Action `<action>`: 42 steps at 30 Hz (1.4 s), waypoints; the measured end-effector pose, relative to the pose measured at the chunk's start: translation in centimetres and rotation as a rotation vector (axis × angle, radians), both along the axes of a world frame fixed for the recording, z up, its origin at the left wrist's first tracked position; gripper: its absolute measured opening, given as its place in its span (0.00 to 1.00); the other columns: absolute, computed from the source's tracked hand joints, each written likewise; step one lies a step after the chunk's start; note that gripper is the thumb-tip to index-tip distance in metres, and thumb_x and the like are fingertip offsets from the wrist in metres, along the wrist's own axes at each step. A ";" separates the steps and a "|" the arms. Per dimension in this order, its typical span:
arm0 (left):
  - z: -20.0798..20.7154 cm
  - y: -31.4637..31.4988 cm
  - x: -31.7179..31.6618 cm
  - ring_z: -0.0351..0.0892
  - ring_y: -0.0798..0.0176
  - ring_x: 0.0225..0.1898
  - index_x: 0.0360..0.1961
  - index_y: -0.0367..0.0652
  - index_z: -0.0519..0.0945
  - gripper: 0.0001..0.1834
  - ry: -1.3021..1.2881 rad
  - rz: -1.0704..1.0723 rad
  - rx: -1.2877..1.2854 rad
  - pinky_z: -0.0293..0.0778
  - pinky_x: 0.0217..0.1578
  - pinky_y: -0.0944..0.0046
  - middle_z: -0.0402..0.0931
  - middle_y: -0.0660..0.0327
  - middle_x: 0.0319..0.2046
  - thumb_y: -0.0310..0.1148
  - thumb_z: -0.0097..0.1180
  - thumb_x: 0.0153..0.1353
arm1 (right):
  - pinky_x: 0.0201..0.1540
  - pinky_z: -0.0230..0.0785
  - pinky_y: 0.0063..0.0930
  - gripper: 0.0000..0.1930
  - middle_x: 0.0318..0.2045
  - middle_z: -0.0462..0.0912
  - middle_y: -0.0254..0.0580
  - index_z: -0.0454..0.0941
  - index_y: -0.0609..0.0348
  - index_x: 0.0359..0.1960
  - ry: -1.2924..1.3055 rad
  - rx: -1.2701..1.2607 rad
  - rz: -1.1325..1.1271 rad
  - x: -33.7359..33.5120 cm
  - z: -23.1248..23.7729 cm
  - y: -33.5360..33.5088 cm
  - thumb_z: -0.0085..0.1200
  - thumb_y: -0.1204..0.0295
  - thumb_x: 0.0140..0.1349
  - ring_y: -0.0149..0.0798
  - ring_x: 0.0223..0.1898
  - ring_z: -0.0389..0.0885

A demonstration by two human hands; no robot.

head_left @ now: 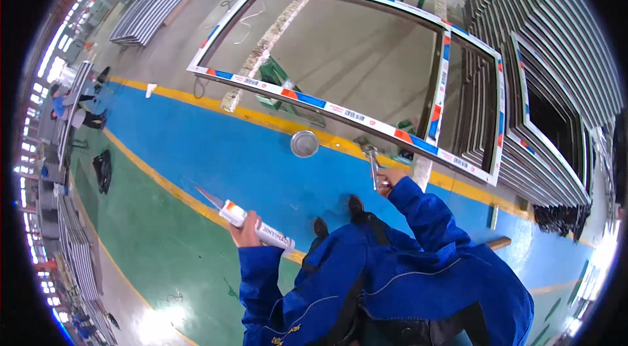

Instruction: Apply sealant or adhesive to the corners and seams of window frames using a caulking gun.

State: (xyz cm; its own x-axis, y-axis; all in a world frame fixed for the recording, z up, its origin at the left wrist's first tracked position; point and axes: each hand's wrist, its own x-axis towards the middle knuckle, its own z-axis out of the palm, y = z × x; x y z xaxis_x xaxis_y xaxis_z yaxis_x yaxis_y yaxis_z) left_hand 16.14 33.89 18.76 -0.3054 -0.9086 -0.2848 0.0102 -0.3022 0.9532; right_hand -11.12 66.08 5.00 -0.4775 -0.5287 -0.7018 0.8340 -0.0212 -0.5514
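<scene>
My left hand (246, 231) is wrapped round a white sealant cartridge (269, 235), whose thin pointed nozzle (210, 197) slants up to the left. In my right hand (391, 180) is a slim silver metal tool (373, 164) with a wider head, pointing away from me; its exact kind is unclear. Just beyond that tool lies the near edge of a window frame (337, 110), wrapped in white, red and blue printed film. One crossbar (441, 84) divides the frame into a large and a small opening. Neither hand touches the frame.
Green stands (278, 77) are under and behind the frame. A round metal tin (304, 144) is at its near side. Stacked frame profiles (556, 38) rise at the right, another stack (157, 5) lies far left. A person (78, 110) is at the far left.
</scene>
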 end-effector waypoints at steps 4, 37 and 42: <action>-1.2 -5.6 1.0 0.75 0.67 0.27 0.39 0.39 0.72 0.15 0.133 -0.013 0.234 0.75 0.27 0.63 0.74 0.62 0.27 0.29 0.62 0.53 | 0.14 0.47 0.21 0.10 0.15 0.61 0.25 0.72 0.62 0.30 -0.010 0.168 0.228 5.7 7.2 -3.2 0.54 0.67 0.62 0.22 0.12 0.58; 5.4 -23.8 -5.6 0.81 0.57 0.25 0.39 0.36 0.74 0.25 0.525 0.141 0.255 0.79 0.28 0.54 0.77 0.59 0.29 0.49 0.60 0.55 | 0.29 0.70 0.33 0.06 0.24 0.76 0.46 0.74 0.63 0.38 1.275 0.050 0.847 17.8 21.4 -12.9 0.50 0.74 0.62 0.41 0.23 0.77; 8.3 -21.6 -7.4 0.81 0.58 0.28 0.46 0.36 0.73 0.22 0.520 0.167 0.044 0.80 0.29 0.56 0.78 0.58 0.34 0.43 0.58 0.59 | 0.27 0.69 0.38 0.06 0.23 0.76 0.51 0.73 0.62 0.37 1.415 0.086 0.828 17.5 22.4 -12.6 0.51 0.73 0.61 0.50 0.24 0.77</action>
State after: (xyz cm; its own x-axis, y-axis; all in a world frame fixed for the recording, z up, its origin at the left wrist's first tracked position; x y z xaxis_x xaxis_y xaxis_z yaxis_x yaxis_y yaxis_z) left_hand 8.77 12.33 27.03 -0.2691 -0.9474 -0.1735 0.5282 -0.2958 0.7960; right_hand 6.43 53.47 27.42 -0.3501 -0.9365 -0.0179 -0.5369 0.2163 -0.8154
